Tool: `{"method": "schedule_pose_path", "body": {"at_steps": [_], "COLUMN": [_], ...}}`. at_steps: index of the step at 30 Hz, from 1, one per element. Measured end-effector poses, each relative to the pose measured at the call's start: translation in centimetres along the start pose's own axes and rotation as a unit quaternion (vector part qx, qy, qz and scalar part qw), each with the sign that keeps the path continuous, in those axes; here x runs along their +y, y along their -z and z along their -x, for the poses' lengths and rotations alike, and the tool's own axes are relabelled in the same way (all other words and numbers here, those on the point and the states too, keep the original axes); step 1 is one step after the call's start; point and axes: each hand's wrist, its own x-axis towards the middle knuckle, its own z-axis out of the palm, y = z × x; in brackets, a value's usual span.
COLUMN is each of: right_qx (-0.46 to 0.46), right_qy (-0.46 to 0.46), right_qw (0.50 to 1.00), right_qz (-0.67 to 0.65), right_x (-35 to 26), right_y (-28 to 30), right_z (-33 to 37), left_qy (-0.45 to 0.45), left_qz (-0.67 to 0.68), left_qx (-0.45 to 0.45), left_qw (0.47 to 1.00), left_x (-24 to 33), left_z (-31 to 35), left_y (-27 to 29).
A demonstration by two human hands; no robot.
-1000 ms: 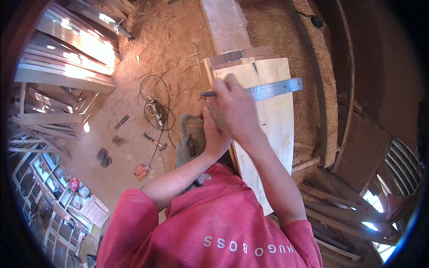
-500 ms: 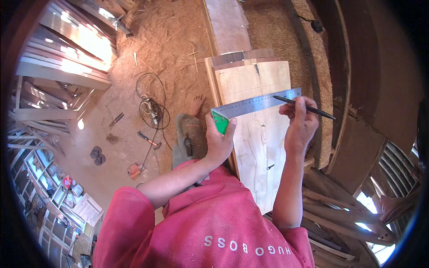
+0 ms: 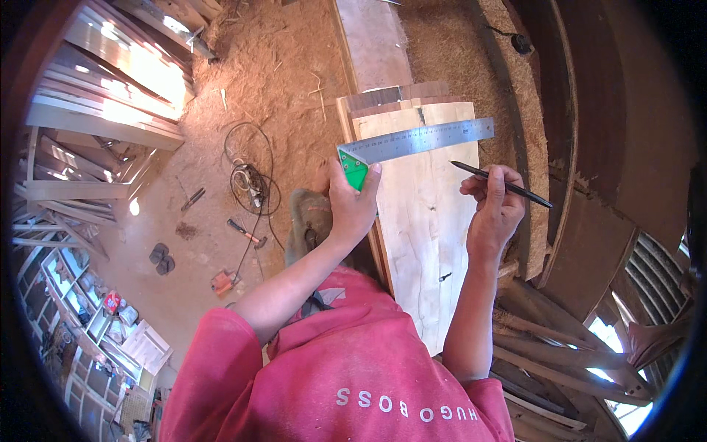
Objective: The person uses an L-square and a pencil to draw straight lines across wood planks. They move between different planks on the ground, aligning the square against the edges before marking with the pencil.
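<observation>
A pale wooden board [image 3: 423, 221] lies lengthwise in front of me, on top of other boards. My left hand [image 3: 353, 202] grips the green handle of a try square [image 3: 420, 141] at the board's left edge. Its steel blade lies across the far part of the board and sticks out past the right edge. My right hand [image 3: 495, 214] holds a dark pencil-like marker [image 3: 508, 186] between thumb and fingers, over the board's right edge. The tip points left and is apart from the blade.
Left on the dirt floor lie a coiled cable [image 3: 250, 184], a hammer [image 3: 247, 232] and a pair of sandals [image 3: 161, 258]. Stacked planks [image 3: 110, 110] stand at the far left. A long sawdust-covered beam [image 3: 523, 132] runs along the right, with timber [image 3: 560, 368] piled nearer.
My left hand has slid the try square away from me along the board, off the pencil-like marker's tip. My right hand has stayed nearly in place.
</observation>
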Motion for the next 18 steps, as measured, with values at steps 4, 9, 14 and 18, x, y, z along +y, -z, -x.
{"method": "schedule_pose_path", "body": {"at_steps": [4, 9, 14, 18], "right_qx": [-0.003, -0.005, -0.014, -0.016], "right_qy": [0.002, -0.004, -0.006, -0.01], "right_qw": [1.0, 1.0, 1.0, 1.0], "right_qz": [0.002, 0.01, 0.008, 0.014], "right_x": [0.1, 0.3, 0.4, 0.8], "right_y": [0.0, -0.5, -1.0, -1.2], "right_z": [-0.1, -0.2, -0.2, -0.4], "left_qy": [-0.008, 0.008, -0.003, -0.02], "left_qz": [-0.012, 0.014, 0.006, -0.02], "left_qx": [0.001, -0.01, -0.012, -0.008], "left_qw": [1.0, 1.0, 1.0, 1.0], "left_x": [-0.2, -0.6, -0.8, -1.4], "left_z": [-0.1, -0.3, -0.2, -0.3], "left_y": [0.1, 0.0, 0.1, 0.1]}}
